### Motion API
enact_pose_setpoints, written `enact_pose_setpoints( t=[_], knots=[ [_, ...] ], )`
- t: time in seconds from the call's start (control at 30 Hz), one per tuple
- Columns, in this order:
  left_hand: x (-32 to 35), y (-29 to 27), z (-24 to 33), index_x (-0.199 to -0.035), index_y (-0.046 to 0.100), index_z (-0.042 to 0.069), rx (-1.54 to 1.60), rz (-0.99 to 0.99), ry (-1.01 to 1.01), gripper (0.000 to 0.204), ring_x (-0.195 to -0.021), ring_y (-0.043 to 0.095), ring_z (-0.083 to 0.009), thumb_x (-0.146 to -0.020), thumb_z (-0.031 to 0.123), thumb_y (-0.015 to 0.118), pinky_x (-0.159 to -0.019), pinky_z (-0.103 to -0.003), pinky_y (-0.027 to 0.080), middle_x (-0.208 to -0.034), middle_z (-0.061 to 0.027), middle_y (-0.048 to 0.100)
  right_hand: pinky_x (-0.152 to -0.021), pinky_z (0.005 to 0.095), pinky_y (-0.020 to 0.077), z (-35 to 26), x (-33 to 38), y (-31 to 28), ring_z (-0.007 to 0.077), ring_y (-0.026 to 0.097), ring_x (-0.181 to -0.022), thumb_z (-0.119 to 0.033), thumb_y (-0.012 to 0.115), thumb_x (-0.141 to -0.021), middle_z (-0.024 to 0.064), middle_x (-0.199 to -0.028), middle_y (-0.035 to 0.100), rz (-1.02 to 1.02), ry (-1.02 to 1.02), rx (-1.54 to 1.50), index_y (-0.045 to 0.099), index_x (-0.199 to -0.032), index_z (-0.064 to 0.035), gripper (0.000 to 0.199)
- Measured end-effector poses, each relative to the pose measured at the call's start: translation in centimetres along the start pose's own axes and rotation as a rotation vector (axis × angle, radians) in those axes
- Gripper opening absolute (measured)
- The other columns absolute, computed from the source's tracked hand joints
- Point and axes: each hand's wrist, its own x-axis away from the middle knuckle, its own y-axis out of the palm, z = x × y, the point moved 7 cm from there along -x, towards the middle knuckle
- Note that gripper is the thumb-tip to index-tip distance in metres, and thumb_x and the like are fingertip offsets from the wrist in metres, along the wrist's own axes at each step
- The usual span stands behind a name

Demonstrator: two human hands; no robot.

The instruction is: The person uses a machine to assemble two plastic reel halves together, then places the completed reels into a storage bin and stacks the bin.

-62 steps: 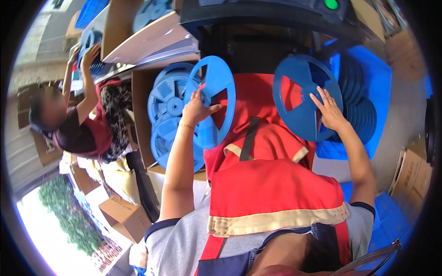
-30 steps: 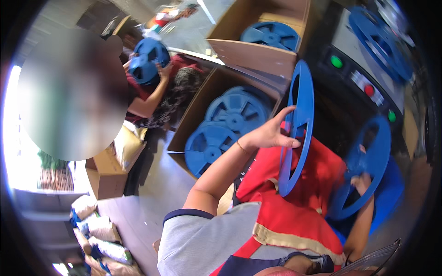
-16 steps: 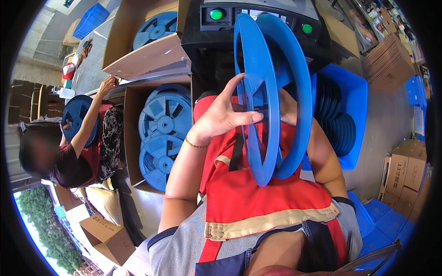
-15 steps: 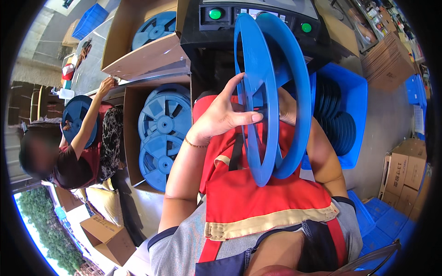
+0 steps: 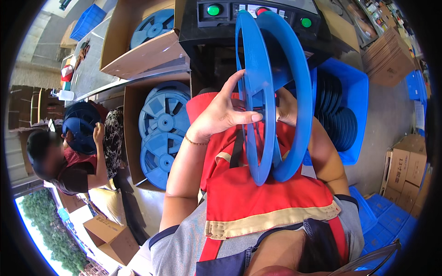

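Upright in front of my red apron (image 5: 271,202) stands a blue plastic reel (image 5: 260,152) with two large round flanges, seen nearly edge-on. My left hand (image 5: 225,110) is closed on the left flange near its centre, the thumb lying across an opening and the fingers reaching round it. My right hand (image 5: 287,108) is at the right flange near the middle; part of it shows between the flanges, and its fingertips are hidden. Most of the reel's core is out of sight behind the left flange.
Ahead is a black machine with a green button (image 5: 213,10) and a red button (image 5: 261,10). At left, a cardboard box (image 5: 131,152) holds blue reel parts. A blue bin (image 5: 354,142) of dark discs stands right. Far left, a co-worker (image 5: 73,170) holds a blue reel (image 5: 82,131).
My hands and the reel stay almost in place. The co-worker's raised arm has come down onto the blue reel. A red button on the machine now shows above the reel.
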Motion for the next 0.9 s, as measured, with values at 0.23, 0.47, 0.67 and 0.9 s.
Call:
enact_pose_setpoints(
  t=[0.23, 0.47, 0.67, 0.9],
  knots=[
    [-0.5, -0.2, -1.0, -0.145, 0.022, 0.003, -0.107, 0.010, -0.003, 0.102, -0.116, 0.054, -0.0313, -0.069, 0.023, 0.086, -0.083, -0.040, 0.056, -0.137, -0.0239, 0.039, -0.086, 0.0328, 0.0507, 0.1, 1.0, 0.8, 0.0217, 0.056, -0.109, -0.044, 0.084, -0.066, 0.0136, -0.125, 0.050, -0.067, 0.007, -0.352, 0.025, -0.144, -0.0046, 0.106],
    [-0.9, 1.1, -0.7, -0.147, 0.011, 0.001, 0.040, -0.036, -0.080, 0.106, -0.092, 0.067, -0.0270, -0.073, 0.023, 0.083, -0.078, -0.036, 0.056, -0.116, -0.0244, 0.058, -0.082, 0.0346, 0.0546, -0.1, 1.0, -0.7, 0.0247, 0.055, -0.111, -0.035, 0.092, -0.055, 0.0155, -0.141, 0.033, 0.019, -0.038, -0.188, 0.022, -0.147, -0.0130, 0.118],
    [-1.4, 1.5, -1.0, -0.147, 0.011, 0.000, 0.128, -0.046, -0.057, 0.105, -0.092, 0.067, -0.0264, -0.073, 0.019, 0.083, -0.076, -0.035, 0.057, -0.108, -0.0227, 0.062, -0.083, 0.0353, 0.0571, -0.1, 1.4, -0.6, 0.0291, 0.051, -0.119, -0.036, 0.089, -0.057, 0.0162, -0.143, 0.027, -0.025, -0.025, -0.321, 0.019, -0.148, -0.0137, 0.116],
    [-1.6, 1.0, -1.2, -0.148, 0.013, 0.004, 0.050, -0.054, -0.055, 0.105, -0.093, 0.067, -0.0249, -0.072, 0.014, 0.083, -0.078, -0.035, 0.057, -0.110, -0.0197, 0.061, -0.089, 0.0376, 0.0541, 0.3, 1.5, -1.0, 0.0292, 0.051, -0.117, -0.038, 0.088, -0.059, 0.0176, -0.140, 0.029, -0.033, -0.040, -0.188, 0.019, -0.148, -0.0102, 0.116]
  ],
)
